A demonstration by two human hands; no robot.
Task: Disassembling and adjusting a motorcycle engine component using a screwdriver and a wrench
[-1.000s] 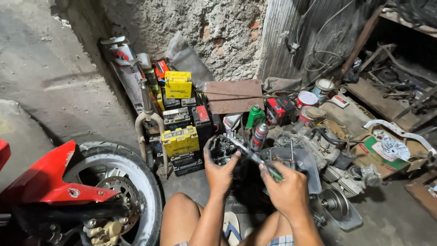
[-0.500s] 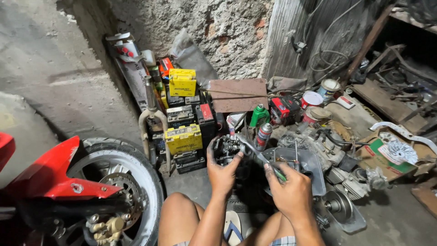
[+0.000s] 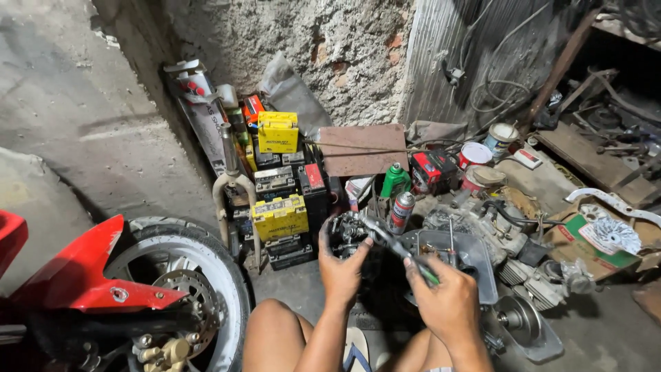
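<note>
1. The left hand (image 3: 342,272) gripped a small dark metal carburettor-like part (image 3: 346,233), held above the floor before the knees.
2. The right hand (image 3: 446,303) clasped a green-handled screwdriver (image 3: 399,246), its tip at the part.
3. The part appeared rigid, dense, probably greasy; its body offered the securest hold.

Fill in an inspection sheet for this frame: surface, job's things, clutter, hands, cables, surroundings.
Surface: bare concrete floor, dirty, no bench.
Job's things: small dark engine part held up in the left hand; green-handled screwdriver in the right hand, tip at the part.
Clutter: stacked yellow and black batteries, spray can, green bottle, engine on the floor.
Hands: both closed, fingers wrapped around what they hold.
Cables: loose wires hanging on the corrugated wall.
Surroundings: rough plaster wall; motorcycle front wheel with red fender at the left.
</note>
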